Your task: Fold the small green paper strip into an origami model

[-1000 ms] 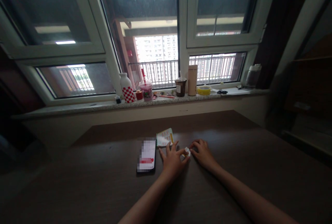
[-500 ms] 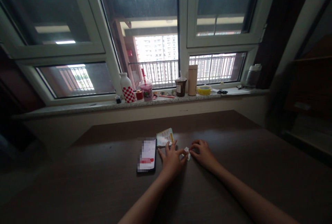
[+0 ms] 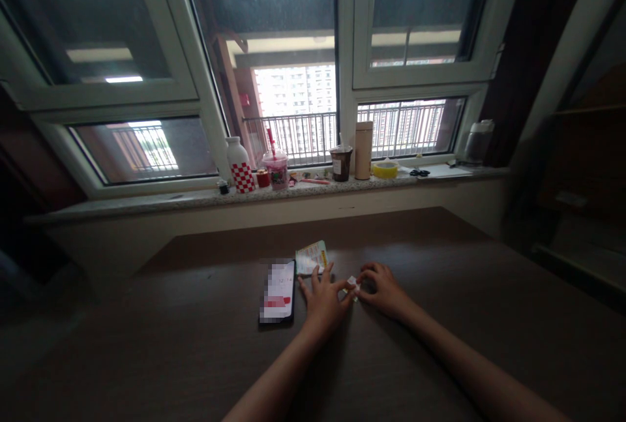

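Observation:
A small white piece that looks like folded paper (image 3: pixel 352 282) lies on the brown table between my hands. My left hand (image 3: pixel 325 301) has its thumb and forefinger pinched at the left side of the piece, while its other fingers spread over the tabletop. From the right, my right hand (image 3: pixel 384 291) curls its thumb and forefinger together at the paper's other edge. The fingertips cover parts of the paper. A printed green-and-white card or packet (image 3: pixel 312 257) lies just beyond my left fingertips. To their left rests a phone (image 3: pixel 278 293) with its screen lit.
The brown table (image 3: pixel 195 357) extends to a far edge below the windowsill. On the sill (image 3: pixel 308 188) stand a checkered bottle (image 3: pixel 241 171), a pink drink cup (image 3: pixel 276 171), a dark cup (image 3: pixel 341 164), a tan flask (image 3: pixel 363 151), yellow tape (image 3: pixel 385 170) and black scissors (image 3: pixel 419 173).
My right fingertips have shifted slightly onto the paper, and more of its right side is covered. My left hand stays almost in place.

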Available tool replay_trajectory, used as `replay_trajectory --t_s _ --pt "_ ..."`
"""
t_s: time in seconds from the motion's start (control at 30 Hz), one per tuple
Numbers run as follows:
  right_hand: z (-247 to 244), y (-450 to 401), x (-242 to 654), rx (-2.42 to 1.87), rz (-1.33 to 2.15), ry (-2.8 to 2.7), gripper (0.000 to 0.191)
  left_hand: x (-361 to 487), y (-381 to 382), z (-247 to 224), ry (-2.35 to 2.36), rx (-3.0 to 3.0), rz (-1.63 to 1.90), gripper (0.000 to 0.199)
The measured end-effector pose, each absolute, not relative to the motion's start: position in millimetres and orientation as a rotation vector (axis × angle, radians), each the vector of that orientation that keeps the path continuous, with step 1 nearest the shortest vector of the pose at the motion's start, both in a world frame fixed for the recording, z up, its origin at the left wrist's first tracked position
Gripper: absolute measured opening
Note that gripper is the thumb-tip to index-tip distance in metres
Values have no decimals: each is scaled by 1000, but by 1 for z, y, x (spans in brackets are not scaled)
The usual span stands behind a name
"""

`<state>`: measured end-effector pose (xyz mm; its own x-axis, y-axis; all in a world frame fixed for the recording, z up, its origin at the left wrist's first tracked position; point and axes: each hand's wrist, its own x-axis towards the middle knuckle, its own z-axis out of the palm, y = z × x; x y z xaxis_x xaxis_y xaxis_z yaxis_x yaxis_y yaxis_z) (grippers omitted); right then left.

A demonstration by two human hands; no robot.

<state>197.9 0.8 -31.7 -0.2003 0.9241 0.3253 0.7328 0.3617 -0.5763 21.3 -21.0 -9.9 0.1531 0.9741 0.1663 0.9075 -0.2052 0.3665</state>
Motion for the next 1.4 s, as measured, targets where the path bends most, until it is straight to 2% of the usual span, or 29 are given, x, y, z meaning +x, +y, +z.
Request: replay_trajectory --t_s 0.67,0.93,1.27,1.4 --pt "-33 2 207 -1374 461 -2056 34 19 -19 -19 1866 2251 624 23" --pt "-37 6 204 -1397 435 -1975 14 19 -18 -20 1864 2263 648 25" --pt "-33 6 199 -1440 318 -2011 23 19 -19 -20 1874 2244 704 32" --pt "-31 4 202 -1411 348 -2044 29 19 -19 -19 1867 2259 656 26"
